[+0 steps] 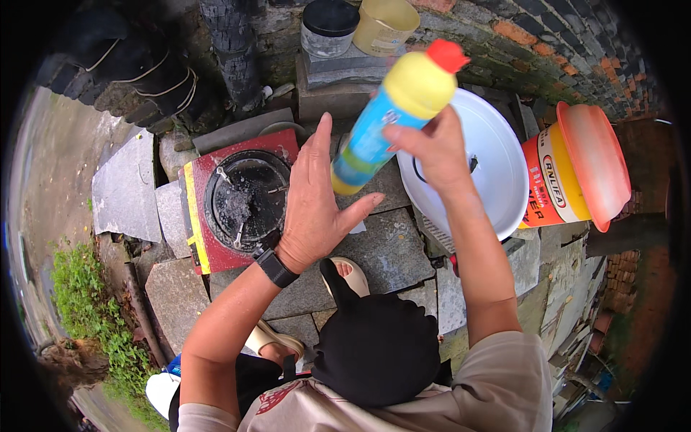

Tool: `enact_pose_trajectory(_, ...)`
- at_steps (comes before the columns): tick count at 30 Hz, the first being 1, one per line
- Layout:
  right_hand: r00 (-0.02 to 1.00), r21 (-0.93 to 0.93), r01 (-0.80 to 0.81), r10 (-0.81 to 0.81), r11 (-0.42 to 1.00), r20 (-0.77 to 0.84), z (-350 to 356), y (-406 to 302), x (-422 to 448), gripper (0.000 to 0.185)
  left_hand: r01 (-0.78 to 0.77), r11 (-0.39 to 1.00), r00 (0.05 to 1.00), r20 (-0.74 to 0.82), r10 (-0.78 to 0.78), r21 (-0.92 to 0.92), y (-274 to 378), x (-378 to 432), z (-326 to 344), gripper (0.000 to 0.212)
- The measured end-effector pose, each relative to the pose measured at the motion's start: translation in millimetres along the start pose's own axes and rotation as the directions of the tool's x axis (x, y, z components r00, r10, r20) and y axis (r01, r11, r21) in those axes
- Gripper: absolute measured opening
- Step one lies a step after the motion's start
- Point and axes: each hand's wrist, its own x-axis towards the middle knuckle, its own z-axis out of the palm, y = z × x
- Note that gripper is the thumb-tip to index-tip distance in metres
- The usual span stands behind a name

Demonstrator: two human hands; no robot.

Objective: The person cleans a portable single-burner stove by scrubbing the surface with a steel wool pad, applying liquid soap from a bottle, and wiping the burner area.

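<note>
My right hand (445, 156) grips a yellow plastic squeeze bottle (418, 89) with a red cap and a blue label. The bottle is tilted, its cap towards the upper right. Beside its base, my left hand (313, 210) is raised with fingers spread and holds nothing; a black watch is on that wrist. Partly behind the left hand lies a red-topped single-burner stove (189, 208) with yellow tape along one edge. Its round black burner tray (227, 202) looks wet, with whitish foam and droplets around the metal pot supports.
A white basin (499, 162) stands on the right, partly covered by my right arm. Beyond it is an orange-and-yellow bucket (550, 178) topped by a pink basin (599, 162). A black-lidded tub (329, 32) and a yellow tub (386, 27) stand on stone blocks by the brick wall.
</note>
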Motion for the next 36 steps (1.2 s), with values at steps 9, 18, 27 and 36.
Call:
enact_pose_trajectory(9,0.839,-0.619,0.128,-0.417,0.775,-0.349,-161.0,-22.9,125.1,0.045,0.395,0.919,0.904,0.180,-0.387,-0.007,-62.6,-66.0,-72.7,0.050)
enact_pose_trajectory(18,0.844,-0.277,-0.352,0.175,0.894,-0.507,-196.3,168.7,228.0,0.037,0.642,0.749,0.740,0.124,-0.661,0.163,-112.1,-151.1,-140.6,0.045)
enact_pose_trajectory(27,0.746,-0.200,-0.647,0.555,0.736,-0.368,-234.8,158.6,250.9,0.042,0.630,0.772,0.761,0.125,-0.636,0.087,-136.8,-157.1,-123.5,0.038)
enact_pose_trajectory(36,0.976,-0.632,0.003,0.136,0.775,0.172,13.4,73.7,60.4,0.030,0.700,0.691,0.715,-0.181,-0.676,0.180,-184.2,-175.1,-132.3,0.028)
